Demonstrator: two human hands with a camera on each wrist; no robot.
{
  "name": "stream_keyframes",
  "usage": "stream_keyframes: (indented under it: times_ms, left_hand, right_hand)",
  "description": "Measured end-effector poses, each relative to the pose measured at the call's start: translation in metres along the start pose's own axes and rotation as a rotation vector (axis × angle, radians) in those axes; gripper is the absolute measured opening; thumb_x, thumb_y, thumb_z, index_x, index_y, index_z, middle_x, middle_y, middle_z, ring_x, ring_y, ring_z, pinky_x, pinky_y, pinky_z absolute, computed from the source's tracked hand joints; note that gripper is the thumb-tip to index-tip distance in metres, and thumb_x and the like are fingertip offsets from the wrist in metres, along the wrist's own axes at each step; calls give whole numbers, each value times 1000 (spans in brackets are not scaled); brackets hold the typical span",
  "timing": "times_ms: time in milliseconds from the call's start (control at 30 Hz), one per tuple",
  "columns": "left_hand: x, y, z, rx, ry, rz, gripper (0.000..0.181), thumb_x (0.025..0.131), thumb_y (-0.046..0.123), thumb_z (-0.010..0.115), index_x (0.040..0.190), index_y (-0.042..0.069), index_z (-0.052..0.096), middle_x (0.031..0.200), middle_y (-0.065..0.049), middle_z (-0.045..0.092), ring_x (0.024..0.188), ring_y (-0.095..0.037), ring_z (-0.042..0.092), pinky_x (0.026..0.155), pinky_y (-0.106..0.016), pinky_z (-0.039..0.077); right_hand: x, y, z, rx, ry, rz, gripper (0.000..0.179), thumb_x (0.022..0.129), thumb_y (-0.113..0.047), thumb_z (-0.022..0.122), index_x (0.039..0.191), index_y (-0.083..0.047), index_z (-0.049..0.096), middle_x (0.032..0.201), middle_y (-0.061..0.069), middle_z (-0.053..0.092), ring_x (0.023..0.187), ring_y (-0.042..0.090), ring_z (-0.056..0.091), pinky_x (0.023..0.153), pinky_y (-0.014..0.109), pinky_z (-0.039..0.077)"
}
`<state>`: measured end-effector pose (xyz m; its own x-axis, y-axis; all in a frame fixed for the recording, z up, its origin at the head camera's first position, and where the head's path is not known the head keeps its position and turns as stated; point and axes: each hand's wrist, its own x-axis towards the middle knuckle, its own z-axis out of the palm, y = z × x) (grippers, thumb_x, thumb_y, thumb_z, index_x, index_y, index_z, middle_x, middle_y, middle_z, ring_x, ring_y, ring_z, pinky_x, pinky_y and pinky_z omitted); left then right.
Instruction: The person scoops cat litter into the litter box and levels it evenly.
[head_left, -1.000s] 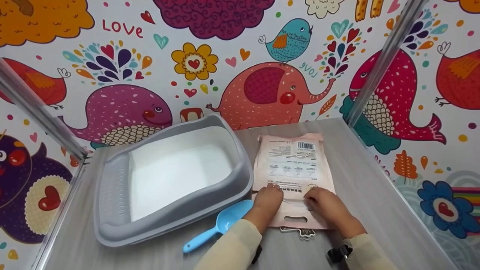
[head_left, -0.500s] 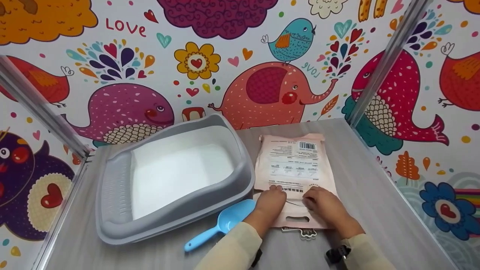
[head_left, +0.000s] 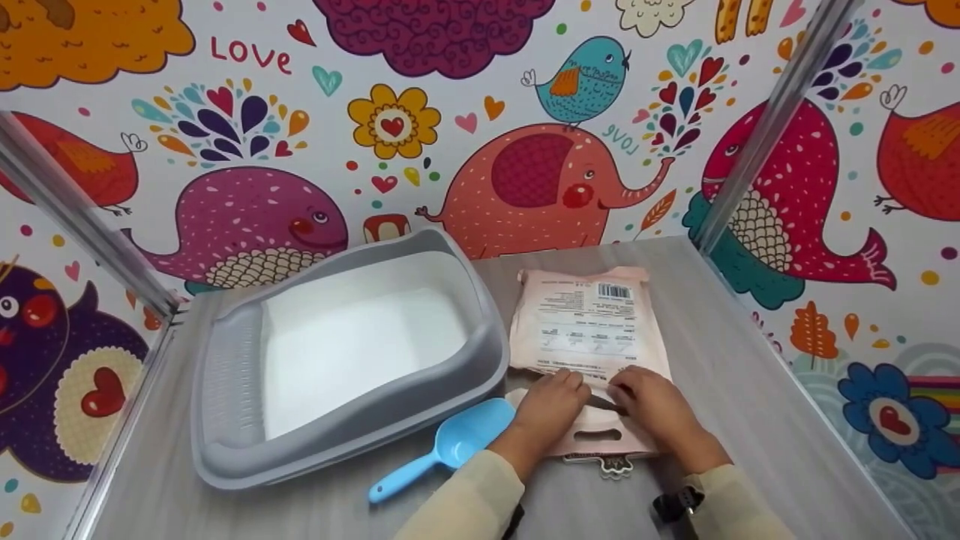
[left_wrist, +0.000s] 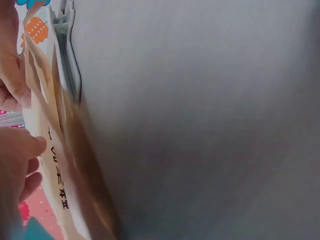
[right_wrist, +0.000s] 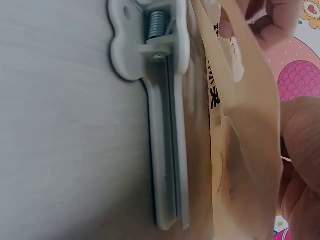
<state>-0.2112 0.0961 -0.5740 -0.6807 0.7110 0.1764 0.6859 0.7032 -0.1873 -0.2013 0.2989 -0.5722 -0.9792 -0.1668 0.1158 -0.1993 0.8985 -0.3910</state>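
A pale pink bag [head_left: 589,322] with printed text and a barcode lies flat on the table, its cut-out handle toward me. My left hand [head_left: 551,409] pinches its left side with curled fingers. On the opposite side my right hand [head_left: 656,405] grips it, fingers bent. Between the hands a dark slit shows across the bag below the text. In the right wrist view, the bag's loose flap [right_wrist: 252,145] stands away from its printed face. A white sealing clip [right_wrist: 170,145] with a spring lies beside the bag, partly under its near edge in the head view.
A grey litter tray [head_left: 225,390] with a white inside stands at the left. A light blue scoop [head_left: 472,431] lies between the tray and my left forearm. Printed wall panels [head_left: 465,97] border the grey table [head_left: 750,390] at the back and sides.
Both hands have shifted slightly, the left one to the right. The thin line across the bag has widened into a dark gap, and the handle strip has folded away from the printed part.
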Motion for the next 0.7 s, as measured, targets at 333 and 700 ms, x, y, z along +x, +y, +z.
stream_keyframes:
  times_ms: [333,700]
  left_hand:
    - [1,0,8,69,-5,-45,22,98,18,57,109,23,75,102,8,68,102,-9,62,96,-24,51]
    - [1,-4,17,87,-17,-132,18,97,15,61,99,23,78,93,6,70,92,-11,65,85,-25,55]
  right_hand:
    - [0,-2,-2,22,12,-4,7,95,-14,74,89,-18,74,84,-8,66,78,9,59,77,39,53]
    - [0,-3,-3,-15,10,-12,10,92,-8,76,89,-18,74,86,-8,66,81,11,60,79,40,54]
